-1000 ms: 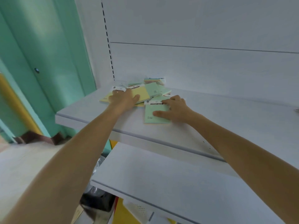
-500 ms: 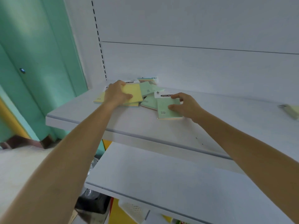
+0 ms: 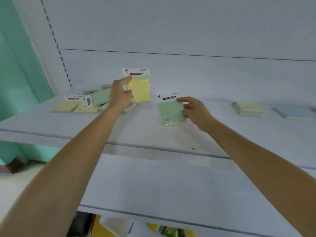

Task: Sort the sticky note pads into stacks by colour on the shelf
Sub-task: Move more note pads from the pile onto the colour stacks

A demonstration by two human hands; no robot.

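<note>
My left hand (image 3: 120, 94) grips a yellow sticky note pad (image 3: 141, 89) by its left edge and holds it upright above the white shelf (image 3: 136, 132). My right hand (image 3: 194, 111) pinches the right edge of a green sticky note pad (image 3: 171, 112) that lies on the shelf. A mixed pile of yellow and green pads (image 3: 80, 103) lies at the back left. A yellow stack (image 3: 248, 108) and a blue pad (image 3: 294, 112) sit at the right.
A second white shelf (image 3: 162, 190) juts out below the upper one. A teal wall (image 3: 18, 69) stands at the left. Coloured goods (image 3: 167, 230) show beneath the lower shelf. A slotted upright (image 3: 56, 43) runs up the back panel.
My left hand has lifted the yellow pad off the pile and raised it upright. My right hand has slid the green pad to the right. The view has swung right, showing the right-hand stacks.
</note>
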